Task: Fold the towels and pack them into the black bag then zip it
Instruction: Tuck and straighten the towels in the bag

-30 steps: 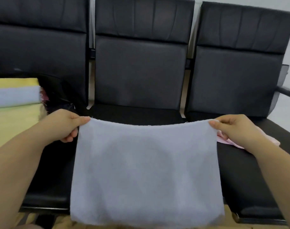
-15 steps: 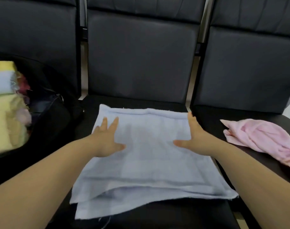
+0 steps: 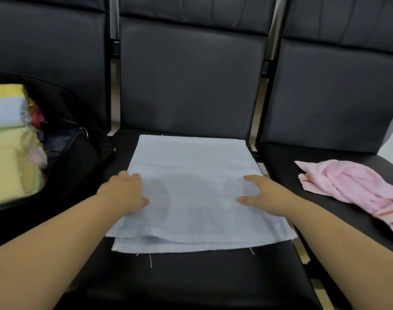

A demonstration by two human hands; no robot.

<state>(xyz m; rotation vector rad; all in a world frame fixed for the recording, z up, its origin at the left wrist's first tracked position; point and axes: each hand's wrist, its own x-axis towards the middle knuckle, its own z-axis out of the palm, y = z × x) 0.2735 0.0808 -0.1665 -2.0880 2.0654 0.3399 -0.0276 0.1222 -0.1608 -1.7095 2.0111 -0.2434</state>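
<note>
Left grip (image 3: 125, 190) and right grip (image 3: 266, 196) lie flat — fingers relaxed, forearms stretched forward.

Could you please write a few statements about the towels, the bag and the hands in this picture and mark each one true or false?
1. The light blue towel lies on the middle seat, folded in two layers. True.
2. The pink towel is neatly folded inside the black bag. False: it lies crumpled on the right-hand seat.
3. Both the left hand and the right hand rest on the blue towel. True.
4. The black bag is zipped. False: it is open, with yellow towels showing.
</note>
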